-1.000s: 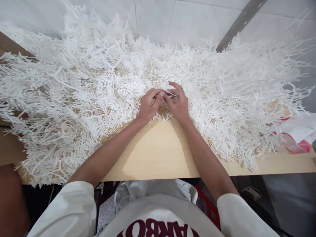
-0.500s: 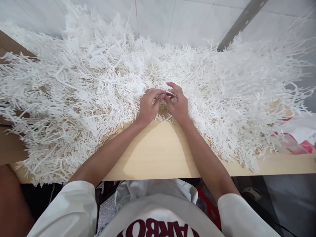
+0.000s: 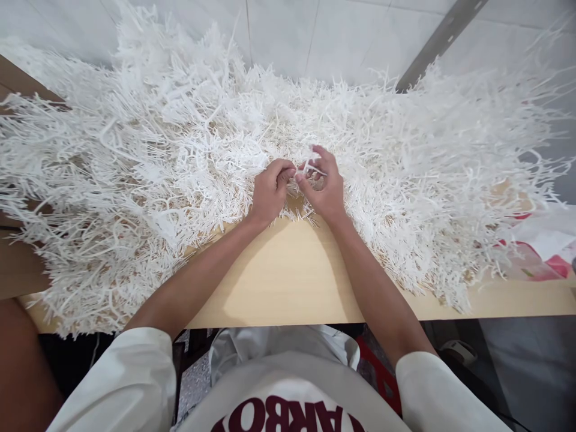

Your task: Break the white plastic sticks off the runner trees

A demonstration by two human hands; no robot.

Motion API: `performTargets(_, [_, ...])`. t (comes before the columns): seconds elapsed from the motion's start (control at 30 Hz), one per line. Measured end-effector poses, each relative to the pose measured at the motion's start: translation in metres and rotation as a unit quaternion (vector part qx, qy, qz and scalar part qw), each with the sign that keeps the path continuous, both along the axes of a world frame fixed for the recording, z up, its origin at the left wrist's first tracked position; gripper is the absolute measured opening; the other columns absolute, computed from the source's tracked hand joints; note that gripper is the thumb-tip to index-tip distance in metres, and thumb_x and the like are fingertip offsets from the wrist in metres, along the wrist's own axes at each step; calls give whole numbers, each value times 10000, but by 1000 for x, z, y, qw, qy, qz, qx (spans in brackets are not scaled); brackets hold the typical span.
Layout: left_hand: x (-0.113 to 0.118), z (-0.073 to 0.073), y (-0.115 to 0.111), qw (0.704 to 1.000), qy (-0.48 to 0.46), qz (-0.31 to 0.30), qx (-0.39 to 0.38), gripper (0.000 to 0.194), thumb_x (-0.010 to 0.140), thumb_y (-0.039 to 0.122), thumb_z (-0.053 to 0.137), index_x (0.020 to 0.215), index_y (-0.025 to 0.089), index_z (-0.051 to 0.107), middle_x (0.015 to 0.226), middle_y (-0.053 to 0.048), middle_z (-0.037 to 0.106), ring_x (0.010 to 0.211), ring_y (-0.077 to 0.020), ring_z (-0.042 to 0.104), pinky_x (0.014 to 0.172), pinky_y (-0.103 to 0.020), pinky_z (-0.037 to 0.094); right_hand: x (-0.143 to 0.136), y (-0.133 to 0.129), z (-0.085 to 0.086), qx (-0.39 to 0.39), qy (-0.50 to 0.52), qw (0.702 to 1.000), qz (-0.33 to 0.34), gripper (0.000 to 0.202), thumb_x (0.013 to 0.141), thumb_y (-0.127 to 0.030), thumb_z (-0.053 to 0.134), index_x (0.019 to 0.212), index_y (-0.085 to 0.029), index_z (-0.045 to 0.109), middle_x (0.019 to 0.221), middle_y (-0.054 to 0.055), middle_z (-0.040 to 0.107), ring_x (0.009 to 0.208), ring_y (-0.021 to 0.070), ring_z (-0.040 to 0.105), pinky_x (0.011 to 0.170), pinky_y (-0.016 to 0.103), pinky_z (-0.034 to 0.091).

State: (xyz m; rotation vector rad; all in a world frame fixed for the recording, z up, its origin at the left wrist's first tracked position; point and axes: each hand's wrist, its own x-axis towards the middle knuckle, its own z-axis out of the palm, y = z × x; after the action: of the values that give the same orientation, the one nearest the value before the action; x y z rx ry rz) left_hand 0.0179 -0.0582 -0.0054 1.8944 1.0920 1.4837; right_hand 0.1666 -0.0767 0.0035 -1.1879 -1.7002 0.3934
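Pale tiles (image 3: pixel 288 36) show beyond a table (image 3: pixel 288 270) heaped with white strands (image 3: pixel 180 138). Near its middle, the right hand (image 3: pixel 329 187) pinches a thin white piece (image 3: pixel 308 166); the left hand (image 3: pixel 269 191) curls just beside, its hold unclear. Light fingertip pressure should suit it.

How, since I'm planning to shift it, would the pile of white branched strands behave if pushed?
The strand pile would probably drag in tangled clumps, as its thin prongs overlap. Gaps between them suggest it is light for its bulk. Many jut out unsupported, so they may be springy.
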Motion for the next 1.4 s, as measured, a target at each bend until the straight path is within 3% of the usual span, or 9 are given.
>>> performTargets(0.1, [0, 1, 0, 1000, 0, -8, -2, 281, 980, 447, 472, 879, 234, 626, 802, -2, 681, 719, -124, 607, 691, -271, 487, 1, 1, 2, -19, -16, 999, 21, 596, 842, -683, 562, 1302, -304, 548, 1167, 46, 671, 916, 189, 653, 876, 400, 564])
performTargets(0.37, [-2, 3, 2, 998, 34, 25, 42, 344, 966, 509, 458, 845, 245, 643, 877, -30, 647, 846, -158, 613, 775, -316, 505, 1, 5, -2, -36, -16, 999, -21, 520, 835, -688, 571, 1155, -283, 638, 972, 24, 681, 714, 130, 596, 814, 359, 561])
performTargets(0.47, [-1, 3, 3, 998, 35, 23, 37, 334, 969, 502, 457, 853, 240, 630, 850, -21, 654, 823, -151, 611, 760, -305, 499, 0, 6, -4, -19, -8, 999, -41, 516, 812, -700, 591, 1096, -270, 609, 967, 28, 661, 803, 153, 611, 828, 370, 554])
performTargets(0.63, [-1, 3, 2, 999, 10, 11, 31, 307, 963, 487, 485, 854, 235, 623, 835, -22, 664, 816, -151, 615, 768, -306, 499, 0, 8, -6, -32, 19, 999, -11, 590, 818, -683, 596, 1249, -297, 478, 1099, 42, 655, 989, 194, 642, 883, 404, 546])
performTargets(0.73, [-2, 4, 1, 1000, 4, 4, 30, 281, 963, 462, 501, 851, 238, 630, 836, -19, 670, 818, -151, 620, 775, -308, 501, 0, 7, -3, -53, 19, 998, 10, 581, 816, -672, 606, 1247, -293, 513, 1065, 33, 675, 932, 193, 665, 847, 385, 551])
performTargets(0.83, [-2, 4, 1, 999, -1, -5, 39, 256, 957, 439, 526, 844, 238, 638, 844, -17, 678, 826, -148, 625, 765, -298, 500, 0, 5, 3, -60, 3, 998, 3, 437, 820, -641, 617, 1003, -244, 626, 912, 11, 685, 821, 171, 652, 793, 343, 541])
performTargets(0.93, [-2, 3, 2, 999, 9, -10, 47, 254, 961, 429, 522, 848, 236, 641, 853, -18, 682, 831, -146, 628, 767, -297, 496, -1, 1, 8, -58, -14, 998, -17, 353, 833, -560, 627, 775, -213, 597, 733, -15, 630, 695, 137, 587, 703, 299, 503])
performTargets(1.17, [-2, 1, 4, 996, 25, -18, 86, 218, 959, 372, 546, 837, 228, 657, 853, 2, 703, 830, -138, 633, 820, -307, 480, -2, 3, 3, -68, -46, 997, 11, 160, 862, -364, 607, 914, -215, 623, 777, -20, 672, 683, 133, 596, 714, 296, 471])
performTargets(1.4, [0, 3, 0, 997, 40, 18, 69, 259, 987, 389, 477, 880, 216, 636, 897, -27, 666, 876, -142, 605, 782, -293, 481, 1, 7, -8, 7, -132, 991, -34, 370, 970, -509, 460, 767, -209, 535, 738, 11, 631, 738, 160, 598, 698, 309, 436])
